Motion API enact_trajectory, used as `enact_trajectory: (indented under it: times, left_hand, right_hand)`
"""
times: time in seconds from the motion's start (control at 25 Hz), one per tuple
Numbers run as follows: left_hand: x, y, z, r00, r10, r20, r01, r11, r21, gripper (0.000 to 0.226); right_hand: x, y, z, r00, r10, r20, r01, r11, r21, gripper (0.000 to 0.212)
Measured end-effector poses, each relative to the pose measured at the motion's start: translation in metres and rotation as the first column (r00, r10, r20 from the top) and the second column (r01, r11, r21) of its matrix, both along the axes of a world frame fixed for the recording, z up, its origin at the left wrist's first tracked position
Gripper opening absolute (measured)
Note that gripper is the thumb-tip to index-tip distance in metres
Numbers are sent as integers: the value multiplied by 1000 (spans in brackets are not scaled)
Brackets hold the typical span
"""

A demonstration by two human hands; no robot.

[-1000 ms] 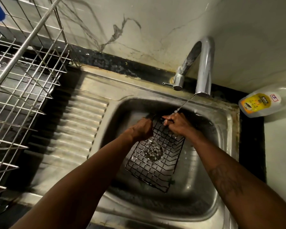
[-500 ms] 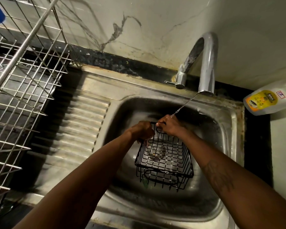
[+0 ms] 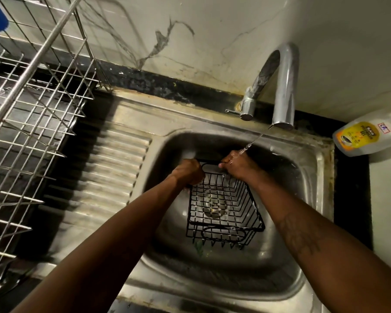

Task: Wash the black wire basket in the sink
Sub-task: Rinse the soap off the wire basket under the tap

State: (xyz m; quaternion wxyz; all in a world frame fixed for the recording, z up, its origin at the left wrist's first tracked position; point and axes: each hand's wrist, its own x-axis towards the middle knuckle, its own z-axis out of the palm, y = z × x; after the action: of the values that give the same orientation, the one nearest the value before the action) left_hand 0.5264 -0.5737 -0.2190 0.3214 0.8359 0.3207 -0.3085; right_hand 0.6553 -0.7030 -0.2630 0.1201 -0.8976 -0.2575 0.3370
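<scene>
While you are standing at the sink (image 3: pixel 287 256), the black wire basket (image 3: pixel 224 206) is sitting low in the basin, open side up. Its looped near end is pointing toward you and its mesh floor is lying over the drain (image 3: pixel 213 205). Whether it is touching the basin floor, I cannot tell.

Step in hand, judged: you are rinsing, not yet draining.

Farther in, both hands are holding the basket's far rim. Your left hand (image 3: pixel 189 175) is wrapping the far left corner, fingers closed over the top wire. Your right hand (image 3: pixel 237 164) is clamping the far rim wire just right of its middle, fingers curled together on it. The whole body of the basket is therefore lying nearer to you than your knuckles.

Beyond that, a thin slanted water stream (image 3: pixel 252 142) is falling from the tap (image 3: pixel 282 86) and landing on the back of your right hand, not on the mesh.

Next move, judged: it is calling for shifting the basket farther under the stream and turning it so that each wall is getting wet. The wires are wet, so you are needing a firm grip.

At the left, a dish rack (image 3: pixel 32 109) is standing well apart.
</scene>
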Motion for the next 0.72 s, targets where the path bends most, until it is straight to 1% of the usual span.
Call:
enact_trajectory:
  times: [0.12, 0.16, 0.2, 0.24, 0.28, 0.32, 0.36, 0.4, 0.44, 0.48, 0.56, 0.64, 0.68, 0.72]
  left_hand:
    - [-3, -3, -3, 999, -14, 31, 12, 999, 52, 28]
    - [-5, -2, -2, 999, -1, 52, -2, 998, 62, 28]
    - [-4, -1, -3, 998, 13, 66, -18, 997, 77, 29]
    - [-5, 1, -3, 995, 35, 89, -43, 995, 89, 30]
    - [-6, 2, -1, 994, 41, 103, -51, 994, 100, 31]
    - [-6, 2, 0, 993, 41, 114, -53, 993, 108, 31]
    - [-5, 2, 1, 992, 23, 120, -37, 993, 112, 31]
    - [-5, 2, 2, 993, 6, 117, -19, 993, 114, 31]
    - [-3, 0, 2, 993, -1, 118, -12, 994, 109, 31]
    - [-3, -1, 2, 992, 3, 123, -16, 994, 106, 31]
    - [-4, -2, 3, 990, -2, 141, -15, 993, 117, 31]
    - [-3, -1, 2, 989, -21, 146, 0, 990, 144, 30]
    - [-2, -1, 2, 987, -30, 156, 6, 988, 152, 30]
    - [-2, -2, 2, 987, -37, 159, 12, 987, 158, 30]
  right_hand:
    - [-12, 9, 2, 998, -34, 49, 29, 995, 95, 11]
    - [-16, 11, 3, 992, -21, 121, 5, 991, 133, 10]
    - [-18, 13, 0, 978, 5, 208, -44, 983, 179, 12]
    - [-21, 14, -1, 955, 66, 288, -130, 969, 208, 14]
    - [-23, 15, -3, 935, 116, 336, -209, 944, 257, 13]
    - [-23, 17, -2, 941, 173, 292, -246, 940, 236, 11]
    - [-23, 18, -2, 947, 249, 202, -282, 947, 153, 8]
    - [-26, 19, 1, 947, 308, 93, -309, 951, -2, 11]
    - [-27, 19, 1, 942, 335, 27, -328, 934, -144, 20]
    - [-31, 18, 2, 951, 308, 23, -296, 931, -215, 25]
    - [-39, 21, 4, 947, 283, 149, -245, 941, -233, 27]
    - [-49, 23, 2, 851, 414, 322, -343, 904, -254, 28]
    - [-50, 22, 0, 820, 432, 375, -363, 900, -243, 28]
    - [-49, 21, 2, 825, 397, 402, -333, 917, -220, 28]
